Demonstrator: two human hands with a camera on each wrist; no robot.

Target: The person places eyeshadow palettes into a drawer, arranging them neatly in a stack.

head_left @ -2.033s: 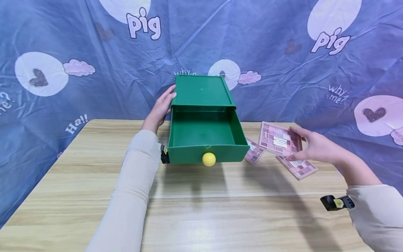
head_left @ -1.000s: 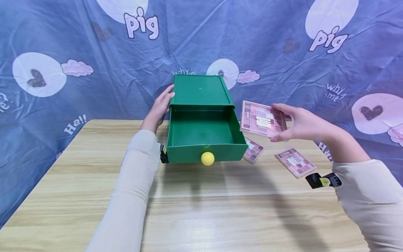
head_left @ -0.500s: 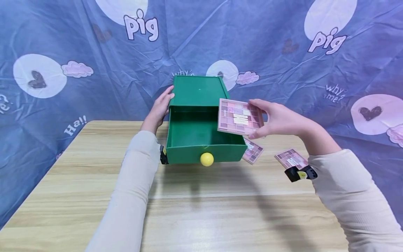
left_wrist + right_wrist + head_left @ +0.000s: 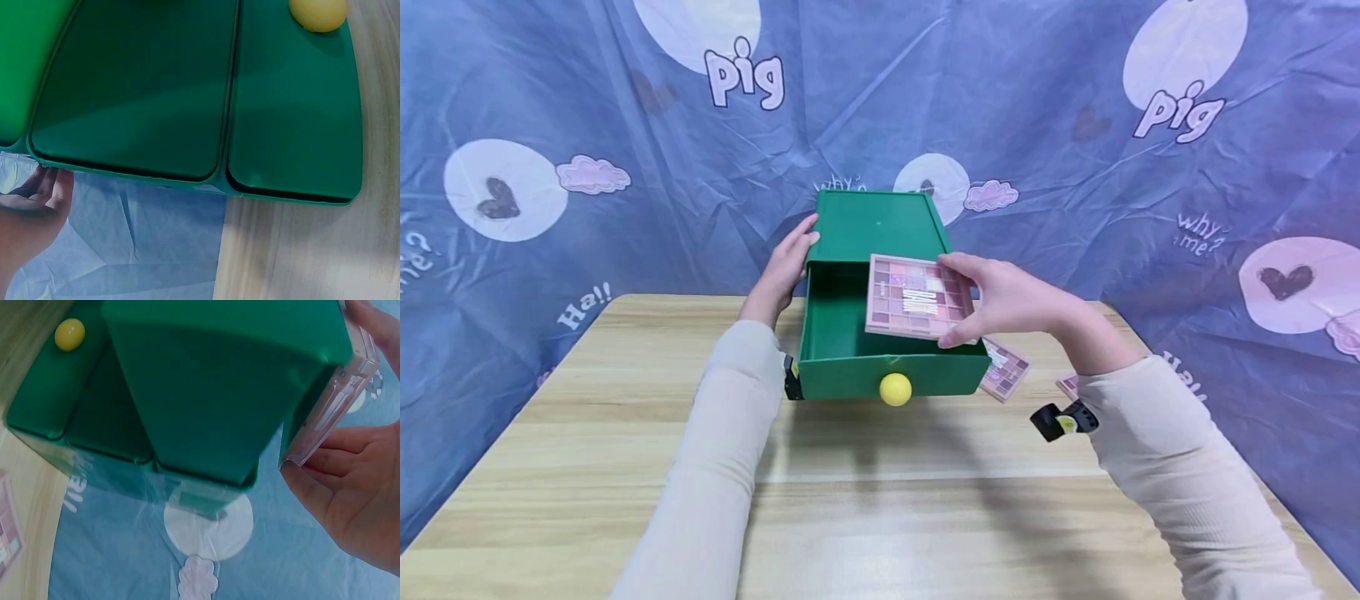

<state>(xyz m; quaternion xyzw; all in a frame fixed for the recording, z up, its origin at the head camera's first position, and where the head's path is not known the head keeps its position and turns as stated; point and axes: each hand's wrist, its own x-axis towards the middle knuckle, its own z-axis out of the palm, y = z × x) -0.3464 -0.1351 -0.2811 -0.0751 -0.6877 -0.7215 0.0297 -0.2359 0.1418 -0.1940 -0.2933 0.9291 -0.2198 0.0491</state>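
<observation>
A green drawer cabinet [image 4: 880, 223] stands at the back of the table, its top drawer [image 4: 842, 380] pulled out, with a yellow knob [image 4: 895, 389] on the front. My right hand [image 4: 1018, 300] pinches a pink eyeshadow palette [image 4: 906, 293] at its right end, thumb below and fingers above. The palette is over the drawer's opening and hides its right part. In the right wrist view the palette [image 4: 331, 406] overlaps the drawer's side wall. My left hand [image 4: 782, 271] touches the cabinet's left side with extended fingers [image 4: 62, 190].
One palette [image 4: 1004, 372] lies on the table right of the drawer. Another palette [image 4: 1067, 385] is mostly hidden behind my right forearm. Lower drawers [image 4: 137, 94] are closed beneath the top one. A blue printed cloth [image 4: 700, 192] hangs behind the wooden table [image 4: 625, 467].
My right hand has carried the palette leftward from beside the table's palettes to above the open drawer. The left hand stays against the cabinet's side.
</observation>
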